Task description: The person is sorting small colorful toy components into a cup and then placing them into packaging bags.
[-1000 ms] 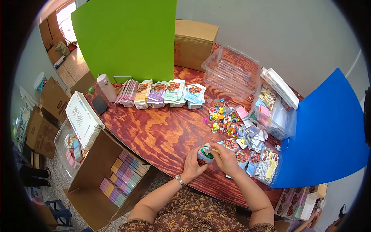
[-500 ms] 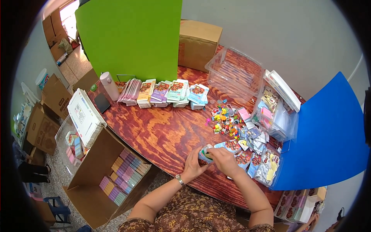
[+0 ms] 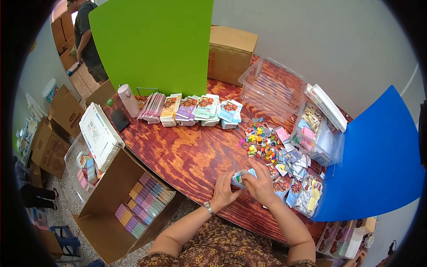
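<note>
Head view. One left hand, wearing a wristwatch, was curled around the side of a small light-blue packet and gripped it. One right hand had its fingers bent at the packet's upper edge, touching it; whether they pinched anything could not be told. The packet was held over the near edge of a red-brown table, between the two hands.

Just beyond the right hand: a heap of small flat sachets and, adjoining, a pile of small multicoloured trinkets. Farther back, one row of stacked printed packs, in pink, orange, purple, green and blue; to its left, one pale pink bottle. Behind the row, one green board; at right, one blue board. Left of the table, one open carton with pastel packs in rows.
</note>
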### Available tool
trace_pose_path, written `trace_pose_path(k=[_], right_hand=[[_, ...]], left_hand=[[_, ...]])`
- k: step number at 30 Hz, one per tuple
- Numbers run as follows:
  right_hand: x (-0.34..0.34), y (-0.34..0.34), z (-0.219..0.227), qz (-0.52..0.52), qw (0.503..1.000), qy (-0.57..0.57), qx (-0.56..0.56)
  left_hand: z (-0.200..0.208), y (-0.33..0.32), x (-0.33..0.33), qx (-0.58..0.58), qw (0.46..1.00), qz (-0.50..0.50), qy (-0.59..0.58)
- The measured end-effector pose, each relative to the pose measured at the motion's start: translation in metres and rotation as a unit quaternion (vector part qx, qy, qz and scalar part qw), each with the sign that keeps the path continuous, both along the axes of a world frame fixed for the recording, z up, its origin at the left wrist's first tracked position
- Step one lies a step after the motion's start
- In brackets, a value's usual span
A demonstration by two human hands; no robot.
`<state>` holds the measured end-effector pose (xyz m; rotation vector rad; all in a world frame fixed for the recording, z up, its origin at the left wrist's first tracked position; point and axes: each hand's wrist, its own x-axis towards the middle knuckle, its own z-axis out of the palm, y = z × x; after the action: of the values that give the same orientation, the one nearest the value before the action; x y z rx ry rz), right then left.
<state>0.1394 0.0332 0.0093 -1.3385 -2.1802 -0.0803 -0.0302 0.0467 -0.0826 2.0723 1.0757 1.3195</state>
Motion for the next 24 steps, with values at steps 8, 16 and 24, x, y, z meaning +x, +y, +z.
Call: trace_pose_path(k=[8, 16, 24], right_hand=[[0.005, -0.002, 0.004, 0.029, 0.997, 0.059, -0.05], [0.002, 0.01, 0.012, 0.046, 0.982, -0.048, -0.179], [0.003, 0.017, -0.001, 0.088, 0.975, -0.009, -0.204]], left_hand=[[-0.001, 0.004, -0.001, -0.04, 0.999, 0.013, -0.011], [0.01, 0.01, -0.01, 0.105, 0.993, 0.0, 0.05], [-0.01, 0.0, -0.005, 0.05, 0.998, -0.022, 0.029]])
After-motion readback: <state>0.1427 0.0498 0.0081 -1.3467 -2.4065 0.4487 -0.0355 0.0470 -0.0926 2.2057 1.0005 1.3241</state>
